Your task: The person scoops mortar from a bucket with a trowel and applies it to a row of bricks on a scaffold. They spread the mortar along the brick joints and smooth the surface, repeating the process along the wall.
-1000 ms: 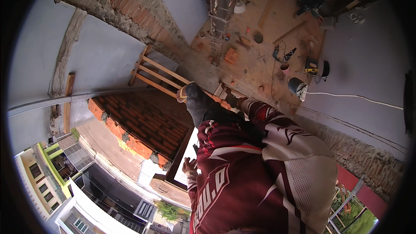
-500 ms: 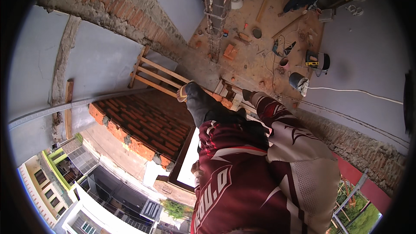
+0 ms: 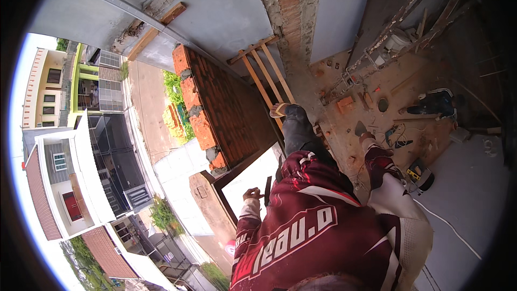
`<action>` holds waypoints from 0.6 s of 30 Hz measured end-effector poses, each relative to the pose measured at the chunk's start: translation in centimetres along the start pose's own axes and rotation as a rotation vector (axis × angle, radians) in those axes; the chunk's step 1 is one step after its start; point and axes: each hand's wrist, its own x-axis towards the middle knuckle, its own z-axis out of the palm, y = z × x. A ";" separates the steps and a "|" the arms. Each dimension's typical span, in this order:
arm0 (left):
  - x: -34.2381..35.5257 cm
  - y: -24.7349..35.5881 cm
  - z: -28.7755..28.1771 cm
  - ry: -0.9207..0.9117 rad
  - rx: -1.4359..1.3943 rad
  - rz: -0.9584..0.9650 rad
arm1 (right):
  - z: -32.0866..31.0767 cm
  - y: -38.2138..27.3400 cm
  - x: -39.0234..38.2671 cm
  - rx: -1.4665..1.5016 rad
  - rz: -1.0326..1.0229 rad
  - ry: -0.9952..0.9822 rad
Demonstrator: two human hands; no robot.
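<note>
A small grey pointed tool (image 3: 360, 128) is held in the right hand (image 3: 368, 136), and its tip is turned to the far side, away from the body. The fingers look closed around it, but its handle is hidden. The right hand is stretched out over the right side, farther off than the left hand (image 3: 252, 194). The fingers of the left hand are bent, and a thin black strip (image 3: 267, 188) is seen just beside their tips. It cannot be told if the strip is gripped or only touched.

The tool is well apart from the left hand, to its right and farther off. A rough wall of orange-red bricks with grey mortar (image 3: 231, 113) is seen on the far left of both hands, and it is touched by neither. The left hand is nearer to this wall than the right hand is.

By the wall, a frame of long light-brown wooden bars (image 3: 266, 73) is seen, and a foot in a yellow-strapped sandal (image 3: 280, 110) is placed at its near end. Past the right hand, a brown dusty floor (image 3: 371, 83) is strewn with an orange block (image 3: 344, 104) and a round dark bucket (image 3: 382, 104). Farther right, another person in dark clothes (image 3: 433, 103) is seen bent low.
</note>
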 end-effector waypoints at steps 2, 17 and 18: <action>-1.3 -0.3 0.9 0.028 -0.066 0.019 | -0.1 -6.7 0.7 0.015 -0.131 0.041; -5.4 -19.0 10.5 0.372 -0.356 -0.192 | 1.5 -34.3 -9.2 0.061 -1.008 0.187; -5.8 -19.7 11.1 0.381 -0.385 -0.206 | 2.2 -34.0 -10.8 0.019 -1.045 0.210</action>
